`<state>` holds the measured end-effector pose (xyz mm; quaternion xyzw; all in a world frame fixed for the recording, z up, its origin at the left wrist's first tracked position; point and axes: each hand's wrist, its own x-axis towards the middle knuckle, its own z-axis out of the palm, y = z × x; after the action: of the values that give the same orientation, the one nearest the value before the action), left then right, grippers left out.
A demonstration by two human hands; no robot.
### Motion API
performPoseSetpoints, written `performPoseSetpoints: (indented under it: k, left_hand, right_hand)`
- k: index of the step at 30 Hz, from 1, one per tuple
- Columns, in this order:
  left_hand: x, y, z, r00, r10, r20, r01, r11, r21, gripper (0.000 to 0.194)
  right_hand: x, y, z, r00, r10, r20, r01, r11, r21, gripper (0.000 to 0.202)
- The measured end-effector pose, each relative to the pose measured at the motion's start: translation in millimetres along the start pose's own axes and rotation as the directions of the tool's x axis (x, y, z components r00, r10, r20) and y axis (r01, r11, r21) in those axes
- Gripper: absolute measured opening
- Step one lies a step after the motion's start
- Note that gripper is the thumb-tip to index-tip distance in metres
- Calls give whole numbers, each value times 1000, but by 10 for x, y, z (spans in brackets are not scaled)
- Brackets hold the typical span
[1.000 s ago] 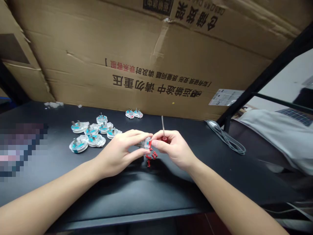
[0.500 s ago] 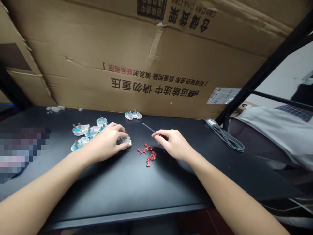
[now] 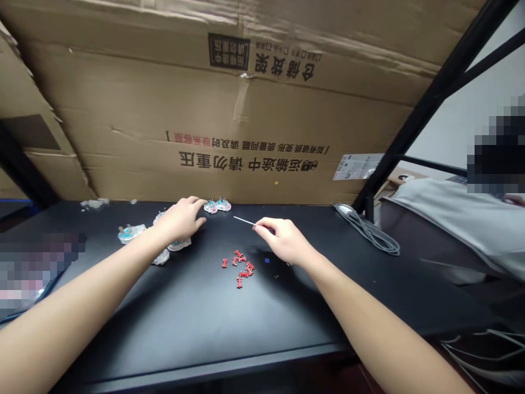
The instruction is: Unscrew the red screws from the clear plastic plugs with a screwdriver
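Note:
My left hand (image 3: 182, 220) reaches over the table with its fingers apart, holding nothing. Its fingertips are close to two clear plastic plugs (image 3: 223, 204) with upright metal pins by the cardboard. More clear plugs with blue parts (image 3: 131, 233) lie beside and under the left hand and wrist, partly hidden. My right hand (image 3: 283, 238) pinches a thin screwdriver (image 3: 245, 220). Its slim metal shaft points left, while the handle is hidden in my fingers. Between and in front of my hands, several small red parts (image 3: 239, 282) are scattered on the table.
A large cardboard sheet (image 3: 246, 120) stands along the back of the black table (image 3: 197, 328). A coiled grey cable (image 3: 369, 232) lies at the right by a black frame post. Small clear pieces (image 3: 95, 203) sit at the back left.
My left hand has let go of a clear plug and moved away toward the two plugs at the back. My right hand still holds the screwdriver. The camera view has shifted a little.

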<state>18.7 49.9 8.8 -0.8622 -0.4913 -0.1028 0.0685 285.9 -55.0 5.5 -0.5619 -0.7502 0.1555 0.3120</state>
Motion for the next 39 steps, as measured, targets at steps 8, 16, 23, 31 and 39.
performPoseSetpoints:
  k: [8, 16, 23, 31, 39]
  left_hand:
    - [456, 79, 117, 996, -5, 89, -1, 998, 63, 33]
    - [424, 66, -3, 962, 7, 273, -4, 1000, -11, 33]
    - [12, 243, -232, 998, 63, 24, -57, 979, -196, 27]
    - [-604, 413, -505, 955, 131, -266, -255, 822, -509, 21]
    - [-689, 494, -412, 985, 4, -173, -163, 348, -923, 28]
  right_hand:
    - [-26, -33, 39, 997, -31, 71, 32, 999, -15, 31]
    - [-34, -30, 44, 999, -38, 36, 38, 999, 0, 32]
    - [-79, -102, 10, 994, -84, -62, 84, 996, -10, 31]
    - [-166, -262, 30, 951, -215, -224, 209, 977, -53, 30]
    - [-273, -352, -90, 897, -257, -358, 262, 964, -36, 26]
